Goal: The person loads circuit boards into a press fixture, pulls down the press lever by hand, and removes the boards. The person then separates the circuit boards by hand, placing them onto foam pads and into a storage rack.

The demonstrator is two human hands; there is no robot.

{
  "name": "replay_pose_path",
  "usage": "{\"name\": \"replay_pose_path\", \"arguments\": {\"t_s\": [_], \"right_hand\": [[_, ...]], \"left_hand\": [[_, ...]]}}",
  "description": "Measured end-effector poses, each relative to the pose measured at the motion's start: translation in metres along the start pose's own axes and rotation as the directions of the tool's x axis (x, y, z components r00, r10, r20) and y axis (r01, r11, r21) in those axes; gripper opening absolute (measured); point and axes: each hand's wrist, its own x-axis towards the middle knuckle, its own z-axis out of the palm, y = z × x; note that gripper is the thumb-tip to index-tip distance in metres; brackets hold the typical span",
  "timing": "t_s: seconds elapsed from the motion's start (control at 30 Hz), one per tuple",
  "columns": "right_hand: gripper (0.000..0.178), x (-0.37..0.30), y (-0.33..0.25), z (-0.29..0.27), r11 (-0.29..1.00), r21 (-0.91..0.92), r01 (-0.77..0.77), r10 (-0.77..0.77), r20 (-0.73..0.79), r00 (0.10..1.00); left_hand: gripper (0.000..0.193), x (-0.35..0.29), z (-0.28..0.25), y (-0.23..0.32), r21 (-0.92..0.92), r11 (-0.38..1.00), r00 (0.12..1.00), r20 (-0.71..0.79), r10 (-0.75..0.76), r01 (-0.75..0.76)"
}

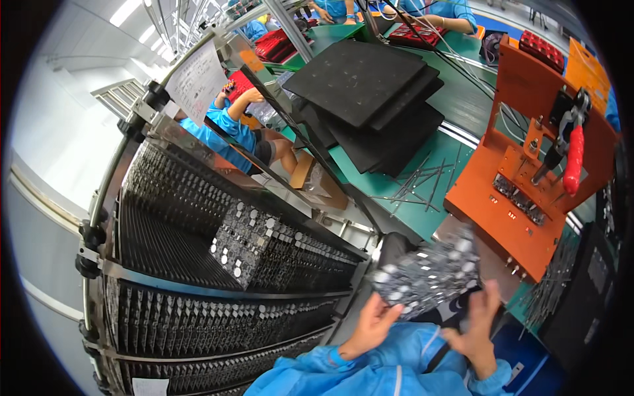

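A circuit board panel (428, 276), crowded with silvery round and square parts, is held up in front of my body, blurred by motion. My left hand (371, 326) grips its lower left corner between thumb and fingers. By the lower right edge, my right hand (477, 330) has its thumb and fingers spread and seems apart from the panel. To the left stands a rack (231, 290) with rows of similar boards upright in slots. An orange fixture (485, 211) with a red-handled toggle clamp (574, 158) sits on the bench at right, a small board strip (518, 199) in it.
Black flat sheets (360, 79) are stacked on the green bench (413, 191), with thin dark strips (426, 181) scattered nearby. A cardboard box (320, 185) sits below, beyond the rack. Several people in blue work across the bench, with red trays (416, 34).
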Motion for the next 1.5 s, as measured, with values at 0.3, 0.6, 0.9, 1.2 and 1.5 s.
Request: {"name": "replay_pose_path", "arguments": {"t_s": [0.3, 0.6, 0.9, 1.2, 1.5], "right_hand": [[0.035, 0.005, 0.008, -0.021, 0.914, 0.404, -0.033, 0.338, -0.715, 0.612], [0.057, 0.036, 0.010, -0.053, 0.852, 0.445, 0.275, 0.317, -0.858, 0.405], [0.032, 0.054, 0.059, -0.102, 0.845, -0.064, -0.531, 0.461, -0.417, 0.783], [0.035, 0.081, 0.118, -0.101, 0.659, -0.673, -0.334, 0.238, -0.235, 0.943], [0.040, 0.176, 0.050, -0.105, 0.553, -0.799, 0.236, -0.721, -0.317, 0.616]], "left_hand": [[0.043, 0.058, 0.083, -0.025, -0.113, 0.721, 0.574, 0.527, 0.626, -0.683], [0.032, 0.086, 0.161, 0.002, -0.165, 0.708, 0.695, 0.137, 0.706, -0.686], [0.043, 0.072, 0.133, -0.061, -0.253, 0.944, 0.904, 0.417, -0.089, 0.210], [0.021, 0.035, 0.040, -0.095, -0.305, 0.757, 0.815, 0.167, -0.555, 0.578], [0.046, 0.052, 0.005, -0.102, -0.360, 0.821, 0.875, -0.027, -0.483, 0.442]]}}
